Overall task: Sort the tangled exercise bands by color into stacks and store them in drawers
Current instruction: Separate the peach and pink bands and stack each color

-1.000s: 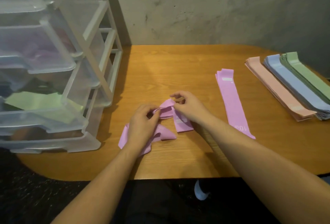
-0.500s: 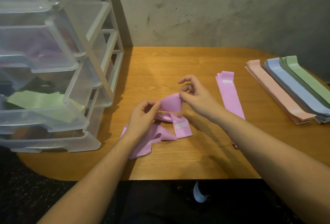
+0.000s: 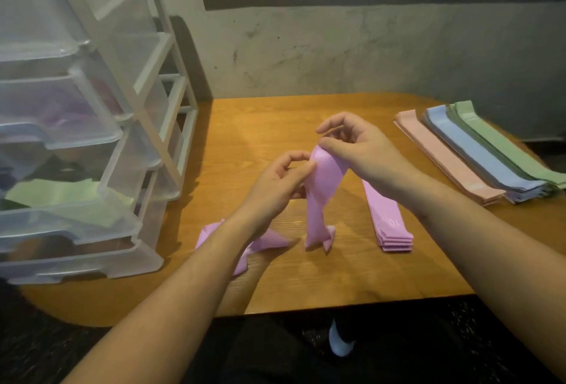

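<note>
My right hand (image 3: 364,153) pinches the top of a pink band (image 3: 321,199) and holds it up above the wooden table (image 3: 306,285), its lower end still touching the wood. My left hand (image 3: 275,184) touches the same band at its upper left edge with thumb and fingers curled on it. Another crumpled pink band (image 3: 269,241) lies under my left forearm. A flat stack of pink bands (image 3: 389,221) lies just right of the lifted one.
A clear plastic drawer unit (image 3: 92,144) stands at the left with drawers pulled out; one holds a light green band (image 3: 58,193). At the right edge lie stacks of peach (image 3: 444,157), blue (image 3: 477,153) and green (image 3: 514,150) bands. A wall runs behind.
Both hands have risen from the table, pulling one pink band up out of the tangle until it hangs nearly straight. The other pink band stayed on the table.
</note>
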